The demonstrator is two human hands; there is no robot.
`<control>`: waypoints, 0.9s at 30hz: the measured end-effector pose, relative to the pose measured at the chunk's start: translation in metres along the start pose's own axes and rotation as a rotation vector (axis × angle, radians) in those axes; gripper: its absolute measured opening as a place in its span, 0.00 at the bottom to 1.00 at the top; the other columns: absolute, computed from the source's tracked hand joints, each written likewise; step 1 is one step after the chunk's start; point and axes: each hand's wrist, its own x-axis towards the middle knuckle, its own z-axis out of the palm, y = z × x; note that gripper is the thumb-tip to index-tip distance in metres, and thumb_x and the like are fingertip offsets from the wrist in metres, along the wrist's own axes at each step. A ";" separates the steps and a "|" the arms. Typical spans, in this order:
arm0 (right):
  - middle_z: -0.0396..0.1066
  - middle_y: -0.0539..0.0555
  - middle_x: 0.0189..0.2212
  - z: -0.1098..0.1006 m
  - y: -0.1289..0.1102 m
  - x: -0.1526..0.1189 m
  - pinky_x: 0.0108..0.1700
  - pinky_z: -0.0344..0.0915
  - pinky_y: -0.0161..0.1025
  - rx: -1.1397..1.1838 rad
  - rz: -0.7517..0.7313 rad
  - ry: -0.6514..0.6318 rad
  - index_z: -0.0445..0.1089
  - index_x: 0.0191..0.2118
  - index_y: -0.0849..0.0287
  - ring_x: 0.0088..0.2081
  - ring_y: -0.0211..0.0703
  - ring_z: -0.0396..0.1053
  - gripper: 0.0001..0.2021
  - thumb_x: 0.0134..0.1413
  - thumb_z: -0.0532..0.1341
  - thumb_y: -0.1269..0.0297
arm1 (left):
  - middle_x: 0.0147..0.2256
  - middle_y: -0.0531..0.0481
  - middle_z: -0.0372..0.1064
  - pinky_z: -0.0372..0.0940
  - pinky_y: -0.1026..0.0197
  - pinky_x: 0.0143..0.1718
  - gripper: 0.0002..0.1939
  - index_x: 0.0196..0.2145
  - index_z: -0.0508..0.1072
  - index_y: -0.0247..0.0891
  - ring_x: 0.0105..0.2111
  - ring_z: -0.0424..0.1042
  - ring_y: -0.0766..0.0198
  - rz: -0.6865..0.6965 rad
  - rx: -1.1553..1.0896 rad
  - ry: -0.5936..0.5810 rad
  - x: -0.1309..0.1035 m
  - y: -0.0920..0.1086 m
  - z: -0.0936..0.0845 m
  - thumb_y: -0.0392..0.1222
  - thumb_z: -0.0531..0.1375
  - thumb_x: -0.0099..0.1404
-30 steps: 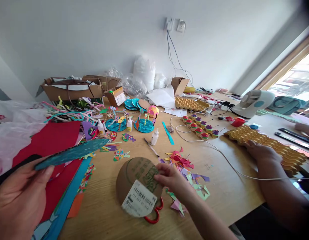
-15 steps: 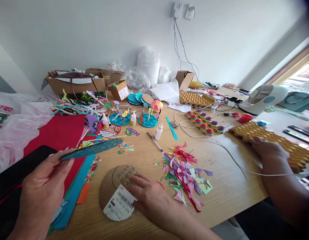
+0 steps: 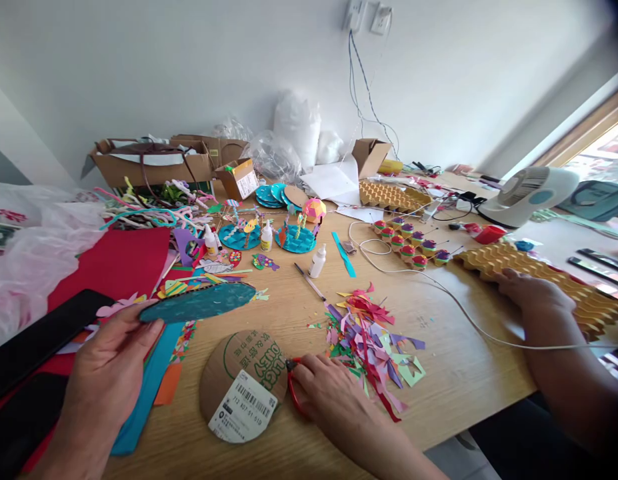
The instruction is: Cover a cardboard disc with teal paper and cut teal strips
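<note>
My left hand (image 3: 106, 373) pinches the edge of a blue-painted cardboard disc (image 3: 203, 303), tilted so that it shows as a thin oval above the table. My right hand (image 3: 333, 397) is closed over the red handles of a pair of scissors (image 3: 291, 392), whose blades are mostly hidden. Just left of the scissors, a bare brown cardboard disc (image 3: 223, 357) with green print and a white barcode label lies flat. To the right of my right hand spreads a heap of coloured paper scraps (image 3: 373, 347).
Another person's hand (image 3: 529, 293) rests on a yellow egg tray (image 3: 553, 283) at the right. A white cable (image 3: 453, 300) crosses the table. Glue bottles (image 3: 317, 261), a pen (image 3: 309, 281) and decorated blue discs (image 3: 296, 240) stand or lie farther back. Black phones (image 3: 43, 333) lie at left.
My right hand has moved right, off the labelled cardboard disc and onto the scissors. My left hand has shifted slightly right with the blue disc, which now shows more of its painted face.
</note>
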 end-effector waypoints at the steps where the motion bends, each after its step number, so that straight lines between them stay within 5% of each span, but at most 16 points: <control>1: 0.67 0.53 0.36 0.003 0.001 -0.002 0.36 0.59 0.39 -0.034 0.035 -0.018 0.65 0.37 0.57 0.36 0.45 0.66 0.07 0.53 0.53 0.72 | 0.29 0.58 0.72 0.66 0.63 0.40 0.11 0.33 0.73 0.41 0.31 0.71 0.67 -0.073 -0.098 -0.021 0.000 -0.002 0.002 0.37 0.63 0.49; 3: 0.67 0.56 0.37 0.005 -0.001 -0.002 0.34 0.59 0.38 -0.078 0.095 -0.057 0.65 0.38 0.58 0.36 0.46 0.66 0.11 0.53 0.50 0.77 | 0.28 0.60 0.73 0.65 0.66 0.39 0.11 0.31 0.73 0.41 0.30 0.70 0.69 -0.190 -0.255 -0.082 0.000 -0.004 0.007 0.33 0.63 0.47; 8: 0.69 0.57 0.36 -0.012 -0.003 -0.008 0.30 0.58 0.35 -0.073 0.170 -0.186 0.65 0.39 0.59 0.36 0.46 0.68 0.16 0.44 0.52 0.81 | 0.29 0.59 0.74 0.65 0.68 0.36 0.11 0.31 0.74 0.42 0.31 0.70 0.69 -0.238 -0.307 -0.217 -0.003 -0.007 0.016 0.32 0.63 0.48; 14: 0.69 0.57 0.36 -0.006 0.016 -0.031 0.29 0.57 0.35 -0.052 0.298 -0.150 0.66 0.39 0.59 0.34 0.45 0.69 0.18 0.41 0.52 0.81 | 0.31 0.57 0.75 0.66 0.63 0.40 0.13 0.34 0.74 0.44 0.34 0.72 0.64 -0.217 -0.267 -0.185 -0.003 -0.021 0.010 0.37 0.65 0.48; 17: 0.70 0.56 0.32 0.004 0.018 -0.034 0.25 0.54 0.34 -0.013 0.288 -0.150 0.67 0.35 0.58 0.30 0.44 0.70 0.12 0.47 0.52 0.78 | 0.35 0.55 0.75 0.65 0.59 0.44 0.10 0.34 0.75 0.45 0.39 0.72 0.60 -0.101 -0.108 -0.236 -0.005 -0.026 0.007 0.39 0.63 0.51; 19: 0.71 0.56 0.30 0.001 0.018 -0.034 0.24 0.53 0.34 0.050 0.282 -0.136 0.67 0.33 0.58 0.28 0.43 0.69 0.08 0.50 0.52 0.73 | 0.39 0.54 0.74 0.62 0.56 0.49 0.07 0.32 0.76 0.47 0.45 0.69 0.57 0.119 0.055 -0.356 -0.007 -0.024 0.006 0.41 0.62 0.53; 23: 0.69 0.52 0.27 -0.018 0.018 -0.026 0.28 0.56 0.34 0.473 0.284 0.127 0.64 0.31 0.57 0.28 0.40 0.67 0.10 0.57 0.50 0.61 | 0.40 0.55 0.75 0.60 0.54 0.51 0.09 0.31 0.77 0.53 0.47 0.68 0.56 0.520 0.262 -0.509 -0.015 -0.016 0.006 0.39 0.59 0.56; 27: 0.65 0.51 0.33 -0.014 0.011 0.000 0.27 0.62 0.33 1.316 0.201 0.183 0.57 0.48 0.56 0.31 0.38 0.67 0.17 0.55 0.52 0.55 | 0.41 0.53 0.74 0.62 0.55 0.49 0.11 0.32 0.77 0.53 0.49 0.67 0.56 0.617 0.237 -0.536 -0.023 -0.018 0.008 0.36 0.59 0.57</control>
